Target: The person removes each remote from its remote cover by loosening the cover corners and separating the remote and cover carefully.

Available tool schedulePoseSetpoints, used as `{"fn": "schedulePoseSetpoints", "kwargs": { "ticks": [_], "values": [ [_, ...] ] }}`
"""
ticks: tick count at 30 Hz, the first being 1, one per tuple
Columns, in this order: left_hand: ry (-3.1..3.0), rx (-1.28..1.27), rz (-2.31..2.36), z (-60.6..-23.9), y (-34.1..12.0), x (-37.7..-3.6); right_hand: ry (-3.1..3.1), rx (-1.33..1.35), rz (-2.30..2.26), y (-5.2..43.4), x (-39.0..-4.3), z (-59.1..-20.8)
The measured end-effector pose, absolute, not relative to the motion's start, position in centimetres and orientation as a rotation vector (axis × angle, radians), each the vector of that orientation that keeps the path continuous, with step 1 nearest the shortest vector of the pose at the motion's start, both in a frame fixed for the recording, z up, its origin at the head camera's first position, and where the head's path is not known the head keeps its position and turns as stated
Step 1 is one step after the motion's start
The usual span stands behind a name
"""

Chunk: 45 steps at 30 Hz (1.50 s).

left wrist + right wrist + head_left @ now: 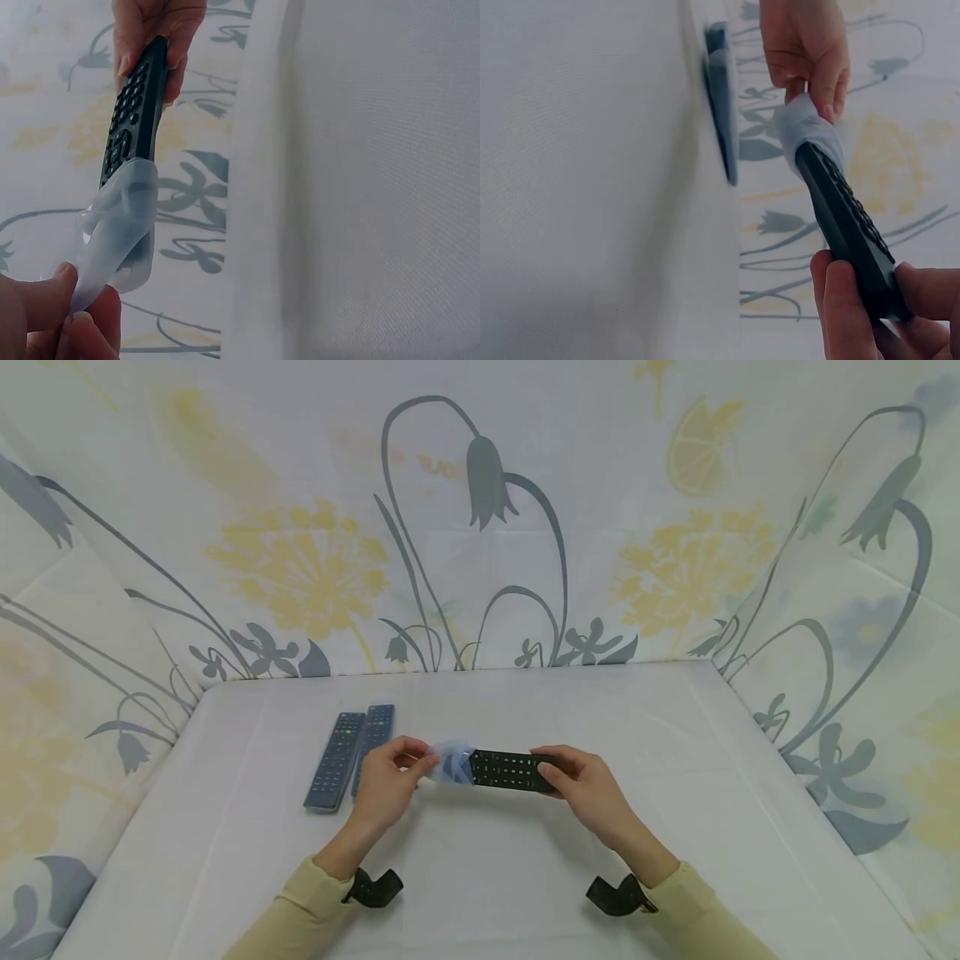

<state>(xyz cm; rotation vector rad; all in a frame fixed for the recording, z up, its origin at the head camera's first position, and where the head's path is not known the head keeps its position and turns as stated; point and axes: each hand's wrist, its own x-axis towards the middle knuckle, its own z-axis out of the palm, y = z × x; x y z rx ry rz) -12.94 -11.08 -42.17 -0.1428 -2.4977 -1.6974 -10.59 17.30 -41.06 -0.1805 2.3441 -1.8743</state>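
A black remote control [510,770] is held up above the table, its buttons facing up in the head view. My right hand [587,787] grips its right end between thumb and fingers. Over the left end sits a translucent bluish silicone cover [452,762], bunched and folded. My left hand [390,781] pinches the loose end of that cover. In the left wrist view the cover [116,232] wraps only the near part of the remote [135,105]. The right wrist view shows the remote's side [844,225] running into the cover's mouth.
Two more remotes in bluish covers, a left one [335,762] and a right one [375,732], lie side by side on the white table [480,893], left of my hands. Floral-patterned cloth walls [480,568] stand behind the table and at both sides.
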Motion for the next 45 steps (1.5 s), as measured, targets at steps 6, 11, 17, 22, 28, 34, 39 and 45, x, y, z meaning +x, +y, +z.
{"fn": "schedulePoseSetpoints", "kwargs": {
  "ticks": [6, 11, 17, 22, 28, 34, 39, 45],
  "values": [
    [-2.495, -0.133, -1.696, -42.1, -11.4, -13.1, 2.347, -0.18, -1.876, 17.6, -10.6, -41.2],
    [-2.502, -0.109, -1.708, -42.1, -11.6, -13.1, 2.334, -0.183, -1.884, 17.7, -10.7, -41.2],
    [-2.483, -0.12, -1.731, -42.0, -11.6, -13.1, 2.33, -0.175, -1.895, 17.8, -10.7, -41.1],
    [-2.48, -0.13, -1.734, -42.0, -11.7, -13.2, 2.325, -0.185, -1.905, 18.1, -10.7, -41.1],
    [-2.485, -0.131, -1.722, -42.1, -11.9, -13.2, 2.34, -0.195, -1.887, 18.3, -10.7, -41.1],
    [-2.49, -0.139, -1.714, -42.0, -12.0, -13.2, 2.361, -0.199, -1.861, 18.6, -10.6, -41.1],
    [-2.504, -0.155, -1.703, -41.9, -12.1, -13.3, 2.353, -0.19, -1.853, 18.7, -10.5, -41.0],
    [-2.524, -0.135, -1.694, -41.8, -12.3, -13.4, 2.342, -0.194, -1.854, 19.0, -10.5, -41.0]
  ]
}}
